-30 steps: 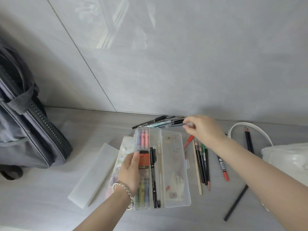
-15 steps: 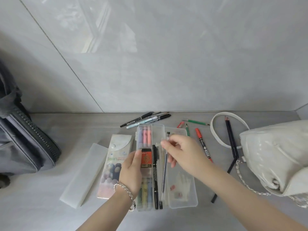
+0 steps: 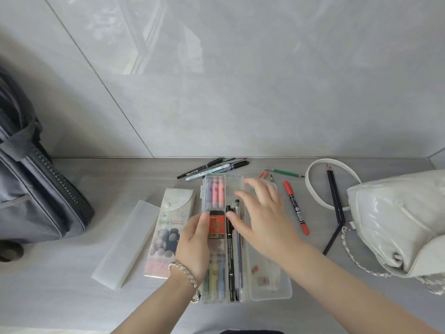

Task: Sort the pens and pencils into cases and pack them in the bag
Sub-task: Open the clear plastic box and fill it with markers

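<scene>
Clear plastic sits under both hands: the clear case lies open mid-floor, its lid flat to the right. I see the left hand holding the case's left wall, thumb tip on the orange lead box, its other fingers out of my sight. The right hand hovers over the lid, palm down, fingers straight and spread, holding nothing. Inside I count three pastel highlighters at the far end, one black pen and one clear pen. Loose on the floor are a bunch of pens by the wall, one red marker, one green pencil and two dark pencils. Left of the case lie one printed pouch and one frosted case. A grey backpack stands at the left edge, a white handbag at the right.
</scene>
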`<state>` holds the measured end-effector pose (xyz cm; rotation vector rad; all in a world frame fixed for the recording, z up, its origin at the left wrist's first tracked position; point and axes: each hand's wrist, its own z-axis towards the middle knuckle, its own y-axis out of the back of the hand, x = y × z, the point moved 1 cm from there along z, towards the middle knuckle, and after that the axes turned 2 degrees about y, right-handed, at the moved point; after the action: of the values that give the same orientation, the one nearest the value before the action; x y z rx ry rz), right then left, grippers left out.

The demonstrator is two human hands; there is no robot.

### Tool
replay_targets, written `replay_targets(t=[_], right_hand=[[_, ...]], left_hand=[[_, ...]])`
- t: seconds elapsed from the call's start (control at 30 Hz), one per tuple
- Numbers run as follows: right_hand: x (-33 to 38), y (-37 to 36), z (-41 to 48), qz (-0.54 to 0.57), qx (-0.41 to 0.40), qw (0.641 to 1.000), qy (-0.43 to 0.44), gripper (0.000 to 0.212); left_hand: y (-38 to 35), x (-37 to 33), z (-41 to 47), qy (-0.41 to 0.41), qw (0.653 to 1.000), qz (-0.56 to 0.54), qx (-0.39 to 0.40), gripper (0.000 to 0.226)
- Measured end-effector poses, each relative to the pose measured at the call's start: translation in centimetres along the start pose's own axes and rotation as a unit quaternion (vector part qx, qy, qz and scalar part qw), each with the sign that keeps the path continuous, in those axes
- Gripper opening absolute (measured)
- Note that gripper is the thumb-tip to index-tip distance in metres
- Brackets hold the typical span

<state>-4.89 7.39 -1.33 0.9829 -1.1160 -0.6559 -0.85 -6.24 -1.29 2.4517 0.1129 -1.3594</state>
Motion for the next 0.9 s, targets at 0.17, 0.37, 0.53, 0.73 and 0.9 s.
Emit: replay_targets(t=[0.17, 0.37, 0.53, 0.73, 0.9], right_hand=[[-0.2, -0.2, -0.3, 0.037, 0.023, 0.999, -0.017, 0.053], [-0.6, 0.1, -0.9, 0.07, 0.059, 0.996, -0.004, 0.043], [-0.3, 0.1, -0.8, 0.105, 0.082, 0.991, -0.032, 0.04], [0.5, 2.8, -1.1, 0.375, 0.074, 0.918, -0.102, 0.023], [2.0, 6.3, -1.9, 0.465, -0.064, 0.883, -0.001, 0.031]], left_hand=[[-0.2, 0.4, -0.4, 0.021, 1.0, 0.011, 0.006, 0.026], [-0.1, 0.3, -0.5, 0.038, 0.999, 0.008, -0.003, 0.028], [-0.2, 0.6, 0.1, 0.036, 0.999, 0.016, -0.004, 0.029], [0.1, 0.7, 0.2, 0.046, 0.999, 0.016, -0.015, 0.034], [0.3, 0.7, 0.9, 0.06, 0.998, -0.001, -0.014, 0.036]])
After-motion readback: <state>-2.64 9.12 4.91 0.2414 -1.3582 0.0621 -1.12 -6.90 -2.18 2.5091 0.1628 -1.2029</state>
